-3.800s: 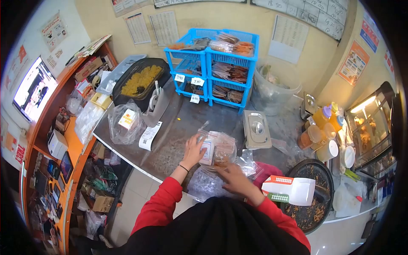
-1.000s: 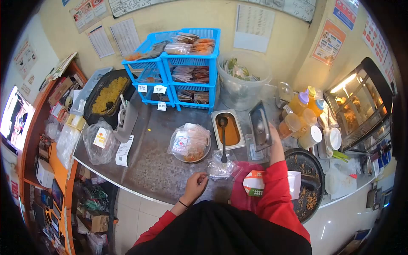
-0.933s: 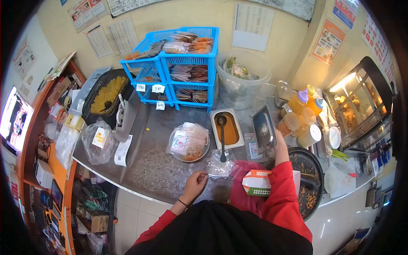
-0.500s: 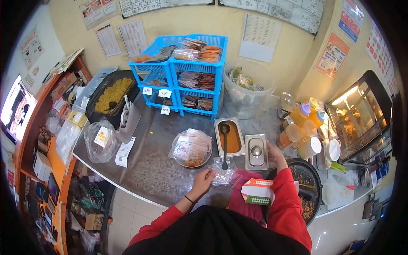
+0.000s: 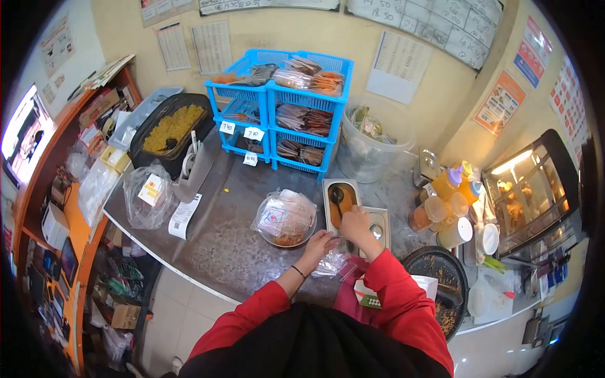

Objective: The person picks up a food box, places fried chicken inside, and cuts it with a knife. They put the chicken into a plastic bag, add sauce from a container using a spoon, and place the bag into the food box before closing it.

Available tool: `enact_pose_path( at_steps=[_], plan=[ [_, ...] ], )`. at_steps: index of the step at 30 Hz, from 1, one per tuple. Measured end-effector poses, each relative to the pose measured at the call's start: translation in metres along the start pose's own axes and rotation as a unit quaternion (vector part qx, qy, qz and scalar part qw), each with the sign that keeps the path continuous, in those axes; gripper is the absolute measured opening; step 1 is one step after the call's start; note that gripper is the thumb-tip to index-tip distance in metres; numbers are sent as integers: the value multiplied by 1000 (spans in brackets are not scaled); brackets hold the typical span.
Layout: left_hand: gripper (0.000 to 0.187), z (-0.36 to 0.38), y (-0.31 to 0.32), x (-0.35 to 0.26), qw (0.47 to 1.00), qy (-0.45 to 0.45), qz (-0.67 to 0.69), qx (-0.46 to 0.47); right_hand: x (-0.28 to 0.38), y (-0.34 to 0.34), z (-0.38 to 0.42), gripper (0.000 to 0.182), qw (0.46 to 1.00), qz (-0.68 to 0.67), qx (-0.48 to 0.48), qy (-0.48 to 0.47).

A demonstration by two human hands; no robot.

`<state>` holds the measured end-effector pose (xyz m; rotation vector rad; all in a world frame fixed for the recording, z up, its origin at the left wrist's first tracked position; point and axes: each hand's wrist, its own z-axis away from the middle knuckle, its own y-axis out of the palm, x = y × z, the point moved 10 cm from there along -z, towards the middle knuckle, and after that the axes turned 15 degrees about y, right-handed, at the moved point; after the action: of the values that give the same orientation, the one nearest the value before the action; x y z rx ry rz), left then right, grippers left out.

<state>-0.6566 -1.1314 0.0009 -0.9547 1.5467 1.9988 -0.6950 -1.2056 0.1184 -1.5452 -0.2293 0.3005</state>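
Note:
My left hand is closed at the edge of a small clear plastic bag on the counter. Over the lower end of the metal tray of orange-brown sauce, my right hand has its fingers closed around the black ladle, whose bowl rests in the sauce. A lidded metal container stands against that tray, partly behind my right wrist. Left of my hands is a bowl with stacked printed plastic packets. A red and white carton lies by my right sleeve.
Blue stacked baskets stand at the back beside a clear tub. Sauce bottles and a lit display cabinet are on the right, near a round black pan. A yellow-food tray stands left.
My right hand has moved left from beside the lidded container to the ladle and closed on it. My left hand has shifted slightly up toward it. The camera view has turned slightly.

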Motion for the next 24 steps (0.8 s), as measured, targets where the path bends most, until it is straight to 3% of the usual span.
enact_pose_path(
  at_steps=[4,7,10,16,19,24],
  plan=[
    [10,-1,1,-3,999,33,-4,3,-24,-1,-25,14,999,24,22,26],
    [12,-1,-2,-10,999,42,-11,-1,-12,-27,-16,11,992,75,-81,-69],
    [13,2,-7,-17,998,50,-27,-1,-3,-31,-2,11,983,104,-100,-112],
    [13,5,-10,-26,999,40,-34,-2,9,-33,21,12,965,160,-33,-203],
    [13,6,-9,-26,999,37,-38,1,12,-33,21,12,963,176,16,-206],
    [14,11,-13,-23,998,19,-62,5,1,-18,-6,12,968,172,-21,-180]
  ],
)
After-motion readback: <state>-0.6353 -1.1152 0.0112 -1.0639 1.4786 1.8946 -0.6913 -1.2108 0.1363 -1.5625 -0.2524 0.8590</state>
